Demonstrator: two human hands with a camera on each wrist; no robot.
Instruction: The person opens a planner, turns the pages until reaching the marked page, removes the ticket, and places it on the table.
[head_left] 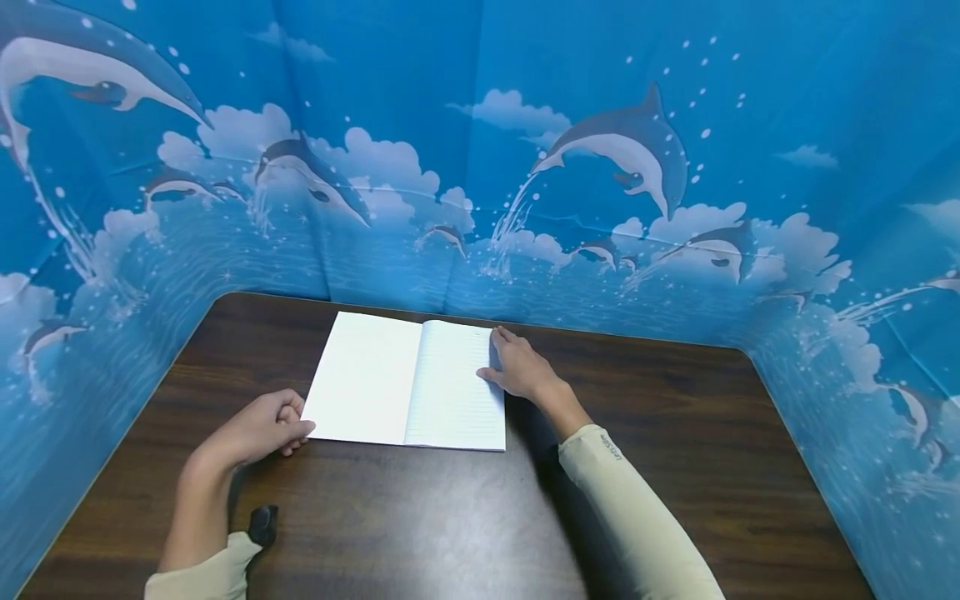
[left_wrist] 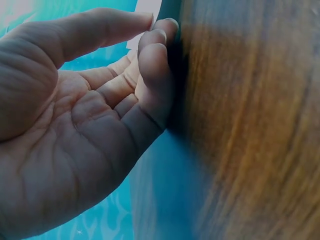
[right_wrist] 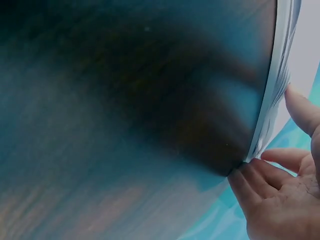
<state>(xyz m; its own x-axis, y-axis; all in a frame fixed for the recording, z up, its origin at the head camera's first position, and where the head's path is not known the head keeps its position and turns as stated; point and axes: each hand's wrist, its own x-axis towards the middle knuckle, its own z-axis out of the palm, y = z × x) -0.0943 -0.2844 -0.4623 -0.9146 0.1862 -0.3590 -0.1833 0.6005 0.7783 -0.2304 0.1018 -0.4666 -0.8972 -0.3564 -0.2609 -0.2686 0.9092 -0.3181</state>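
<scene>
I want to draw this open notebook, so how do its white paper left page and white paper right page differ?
The white paper left page looks blank; the white paper right page has faint lines. The left page looks wider than the right page. The left hand pinches the left page's near corner; the right hand touches the right page's far corner. Both are white.
</scene>
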